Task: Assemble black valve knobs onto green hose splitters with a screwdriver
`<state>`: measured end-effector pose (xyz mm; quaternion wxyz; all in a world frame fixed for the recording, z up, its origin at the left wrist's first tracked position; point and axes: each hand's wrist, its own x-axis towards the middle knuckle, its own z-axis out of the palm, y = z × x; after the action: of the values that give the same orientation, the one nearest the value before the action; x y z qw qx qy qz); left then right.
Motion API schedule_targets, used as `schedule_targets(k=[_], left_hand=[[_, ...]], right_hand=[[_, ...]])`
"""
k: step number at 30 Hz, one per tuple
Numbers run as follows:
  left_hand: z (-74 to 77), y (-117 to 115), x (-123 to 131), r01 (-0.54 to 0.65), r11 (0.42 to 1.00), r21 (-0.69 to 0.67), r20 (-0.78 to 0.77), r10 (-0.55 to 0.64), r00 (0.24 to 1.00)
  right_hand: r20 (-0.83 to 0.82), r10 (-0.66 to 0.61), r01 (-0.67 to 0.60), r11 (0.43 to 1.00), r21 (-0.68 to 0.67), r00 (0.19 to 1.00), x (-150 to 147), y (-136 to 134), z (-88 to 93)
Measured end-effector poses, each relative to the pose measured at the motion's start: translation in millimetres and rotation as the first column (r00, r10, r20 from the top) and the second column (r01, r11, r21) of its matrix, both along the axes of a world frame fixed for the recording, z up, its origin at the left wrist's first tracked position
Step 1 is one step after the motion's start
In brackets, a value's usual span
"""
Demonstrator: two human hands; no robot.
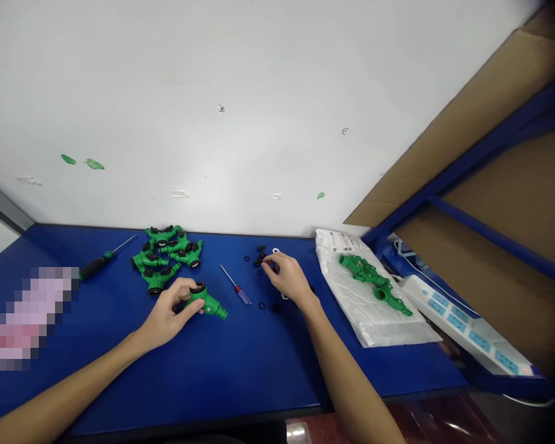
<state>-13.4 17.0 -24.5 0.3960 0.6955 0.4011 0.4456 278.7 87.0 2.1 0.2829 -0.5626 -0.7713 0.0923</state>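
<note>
My left hand (169, 311) is closed round a green plastic hose connector (206, 301) with a black ring at its mouth, held just above the blue table (222, 364). My right hand (289, 279) reaches to a scatter of small black rubber rings (260, 258); its fingertips pinch at one of them, too small to make out clearly. A small screwdriver (236, 286) with a red and blue handle lies between my hands.
A pile of several green connectors (165, 256) lies at the back left, beside a green-and-black screwdriver (102, 259). More green connectors (374, 282) rest on a white plastic bag (374, 308) at right. A white power strip (462, 324) lies beyond it. A white wall stands behind.
</note>
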Motion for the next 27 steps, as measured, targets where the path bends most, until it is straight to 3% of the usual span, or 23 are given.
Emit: schedule_targets(k=[8, 15, 18, 24, 27], left_hand=[[1.2, 0, -1, 0.059, 0.998, 0.000, -0.015, -0.059, 0.998], [3.3, -4, 4, 0.083, 0.992, -0.098, 0.131, -0.069, 0.989], [5.0, -2, 5, 0.073, 0.982, -0.173, 0.191, -0.039, 0.981], [10.5, 5, 2, -0.088, 0.971, -0.221, 0.065, 0.104, 0.992], [10.1, 8, 2, -0.081, 0.947, -0.310, 0.203, 0.149, 0.968]], right_hand=[[0.097, -0.068, 0.063, 0.997, 0.054, 0.993, 13, 5, -4.3], [0.202, 0.088, -0.098, 0.995, 0.036, 0.975, 2, 14, -14.9], [0.207, 0.090, -0.098, 0.995, 0.029, 0.974, 1, 15, -10.9], [0.246, 0.118, -0.101, 0.992, -0.081, 0.962, 4, 5, -0.9], [0.306, 0.134, -0.088, 0.984, -0.157, 0.943, 1, 1, -1.2]])
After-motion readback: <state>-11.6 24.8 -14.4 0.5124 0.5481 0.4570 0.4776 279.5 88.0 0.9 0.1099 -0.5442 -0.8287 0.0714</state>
